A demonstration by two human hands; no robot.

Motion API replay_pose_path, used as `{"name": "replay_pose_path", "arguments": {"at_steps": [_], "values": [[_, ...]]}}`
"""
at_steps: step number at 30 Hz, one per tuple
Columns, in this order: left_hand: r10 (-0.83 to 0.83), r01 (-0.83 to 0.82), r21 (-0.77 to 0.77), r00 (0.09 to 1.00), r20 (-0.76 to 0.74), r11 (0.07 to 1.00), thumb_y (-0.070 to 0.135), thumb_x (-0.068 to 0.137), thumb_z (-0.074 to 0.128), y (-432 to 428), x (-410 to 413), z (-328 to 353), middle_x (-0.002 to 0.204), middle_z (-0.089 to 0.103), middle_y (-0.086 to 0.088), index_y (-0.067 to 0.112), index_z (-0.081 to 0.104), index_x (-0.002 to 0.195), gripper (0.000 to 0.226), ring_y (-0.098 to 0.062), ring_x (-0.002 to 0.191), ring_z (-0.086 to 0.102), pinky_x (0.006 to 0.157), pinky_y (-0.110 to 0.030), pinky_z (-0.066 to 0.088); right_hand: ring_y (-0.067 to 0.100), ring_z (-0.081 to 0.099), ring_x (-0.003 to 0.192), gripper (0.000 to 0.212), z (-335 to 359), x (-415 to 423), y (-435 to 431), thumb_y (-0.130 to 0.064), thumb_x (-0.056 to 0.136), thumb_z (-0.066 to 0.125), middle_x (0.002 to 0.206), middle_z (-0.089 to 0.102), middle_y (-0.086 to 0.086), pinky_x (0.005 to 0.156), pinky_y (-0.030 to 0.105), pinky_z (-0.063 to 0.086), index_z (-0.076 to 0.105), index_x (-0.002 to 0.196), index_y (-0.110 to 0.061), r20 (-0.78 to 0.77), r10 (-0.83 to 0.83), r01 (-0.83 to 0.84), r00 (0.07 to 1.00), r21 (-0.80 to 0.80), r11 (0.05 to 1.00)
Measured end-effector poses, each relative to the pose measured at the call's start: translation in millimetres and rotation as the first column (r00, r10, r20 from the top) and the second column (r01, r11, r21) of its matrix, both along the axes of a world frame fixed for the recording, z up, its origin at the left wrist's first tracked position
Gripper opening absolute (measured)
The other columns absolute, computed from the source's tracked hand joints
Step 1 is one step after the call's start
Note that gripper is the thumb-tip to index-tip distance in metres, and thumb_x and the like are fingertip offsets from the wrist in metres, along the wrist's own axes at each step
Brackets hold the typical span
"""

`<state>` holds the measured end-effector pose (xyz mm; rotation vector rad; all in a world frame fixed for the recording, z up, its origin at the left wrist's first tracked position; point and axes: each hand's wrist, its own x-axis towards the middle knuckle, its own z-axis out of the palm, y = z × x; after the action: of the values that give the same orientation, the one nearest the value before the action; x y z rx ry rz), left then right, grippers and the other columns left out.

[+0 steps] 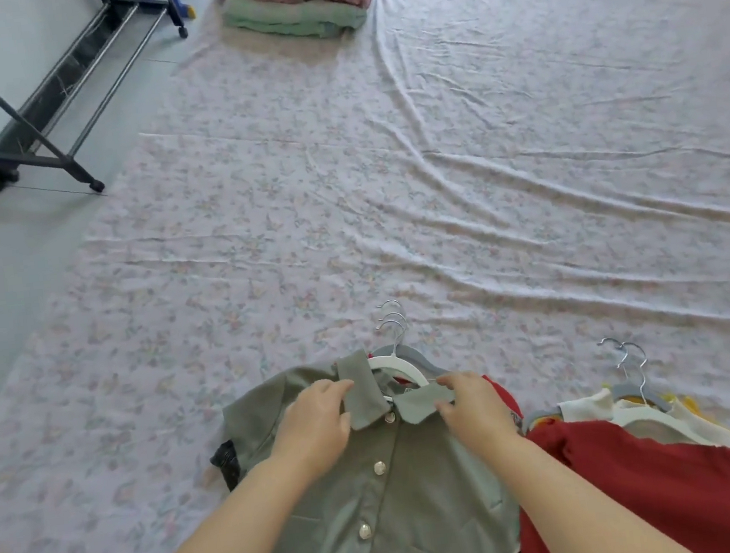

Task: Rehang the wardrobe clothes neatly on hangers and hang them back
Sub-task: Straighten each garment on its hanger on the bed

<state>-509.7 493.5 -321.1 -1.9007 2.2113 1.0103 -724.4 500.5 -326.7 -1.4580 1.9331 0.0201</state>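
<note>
A grey-green buttoned shirt [380, 502] lies front-up on the bed near me, on a white hanger [393, 361] whose hook sticks out past the collar. Two more hooks stack just behind it. My left hand [314, 427] holds the left collar flap, fingers curled over its edge. My right hand [471, 405] pinches the right collar flap. A red garment [628, 487] lies beneath and to the right. Further right, white and yellow clothes on grey hangers [641, 399] form a pile.
The floral bedsheet [391, 205] stretches far ahead, wrinkled on the right. Folded pink and green bedding [295, 2] sits at the far end. A dark metal clothes rack [40, 113] on wheels stands on the floor to the left.
</note>
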Motion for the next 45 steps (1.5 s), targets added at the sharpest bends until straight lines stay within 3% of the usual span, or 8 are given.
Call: {"name": "replay_pose_path", "arguments": {"at_steps": [9,19,24,27,30,35,39,45], "values": [[0.064,-0.058,-0.093,0.996,0.062,0.994,0.041,0.091,0.048,-44.5,12.6,-105.4,0.142,0.035,0.002,0.02,0.03,0.14,0.056,-0.018,0.13,0.032,0.107,-0.031,0.024,0.028,0.047,0.119,0.042,-104.8,26.2,-81.6,-0.032,0.092,0.054,0.127,0.052,0.011,0.095,0.036,0.039,0.048,0.127,-0.01,0.025,-0.088,0.088,0.996,-0.024,0.996],[0.122,-0.112,-0.079,0.983,0.135,0.99,0.056,0.088,0.042,-43.4,14.8,-130.8,0.14,0.04,0.004,0.026,0.024,0.143,0.064,-0.018,0.13,0.03,0.112,-0.037,0.011,0.021,0.047,0.067,0.017,-122.1,40.3,-106.3,-0.017,0.089,0.054,0.067,0.05,0.001,0.051,0.028,0.031,0.048,0.073,-0.014,0.253,-0.349,0.389,0.902,-0.128,0.912],[0.1,-0.088,-0.086,0.984,0.148,0.992,0.053,0.09,0.042,-40.1,16.4,-129.0,0.138,0.043,0.006,0.027,0.028,0.14,0.058,-0.015,0.129,0.033,0.113,-0.036,0.013,0.025,0.054,0.104,0.03,-121.8,44.7,-106.0,-0.017,0.089,0.057,0.113,0.061,0.008,0.078,0.032,0.042,0.058,0.118,-0.007,0.223,-0.312,0.331,0.923,-0.05,0.942],[0.109,-0.096,-0.096,0.983,0.147,0.991,0.052,0.09,0.043,-40.1,16.7,-133.7,0.138,0.043,0.006,0.027,0.03,0.139,0.056,-0.015,0.129,0.033,0.113,-0.035,0.013,0.02,0.051,0.079,0.02,-131.5,47.3,-107.6,-0.014,0.085,0.059,0.09,0.06,0.005,0.058,0.027,0.034,0.06,0.104,-0.007,0.253,-0.359,0.38,0.898,-0.038,0.924],[0.116,-0.1,-0.127,0.985,0.129,0.987,0.051,0.089,0.044,-37.6,16.8,-138.4,0.137,0.044,0.007,0.027,0.031,0.138,0.056,-0.014,0.129,0.034,0.113,-0.035,0.013,0.019,0.048,0.069,0.009,-134.2,42.6,-109.1,-0.012,0.082,0.059,0.074,0.053,0.004,0.061,0.03,0.038,0.062,0.089,-0.006,0.304,-0.395,0.423,0.867,-0.032,0.905],[0.117,-0.096,-0.156,0.984,0.131,0.983,0.051,0.09,0.043,-32.1,19.8,-130.5,0.141,0.039,0.01,0.028,0.028,0.141,0.058,-0.011,0.132,0.029,0.113,-0.034,0.006,0.015,0.06,0.082,0.014,-112.1,37.4,-101.5,-0.02,0.084,0.063,0.086,0.065,-0.003,0.07,0.027,0.046,0.064,0.098,-0.015,0.376,-0.379,0.442,0.846,-0.095,0.892],[0.102,-0.085,-0.14,0.988,0.119,0.986,0.05,0.092,0.04,-27.2,22.9,-112.5,0.14,0.042,0.01,0.029,0.028,0.141,0.056,-0.011,0.132,0.03,0.113,-0.039,0.001,0.01,0.064,0.08,0.013,-80.7,39.7,-80.2,-0.02,0.086,0.063,0.077,0.064,-0.013,0.075,0.03,0.052,0.06,0.077,-0.029,0.48,-0.363,0.488,0.799,-0.165,0.857],[0.101,-0.093,-0.191,0.994,0.035,0.977,0.04,0.094,0.042,-5.1,35.7,-71.3,0.126,0.054,0.011,0.031,0.046,0.13,0.037,-0.01,0.122,0.042,0.111,-0.037,-0.001,0.006,0.066,0.075,0.018,-25.3,49.6,-32.4,-0.013,0.081,0.07,0.079,0.07,-0.009,0.068,0.017,0.05,0.066,0.08,-0.031,0.666,-0.442,0.668,0.601,-0.115,0.735]]}}
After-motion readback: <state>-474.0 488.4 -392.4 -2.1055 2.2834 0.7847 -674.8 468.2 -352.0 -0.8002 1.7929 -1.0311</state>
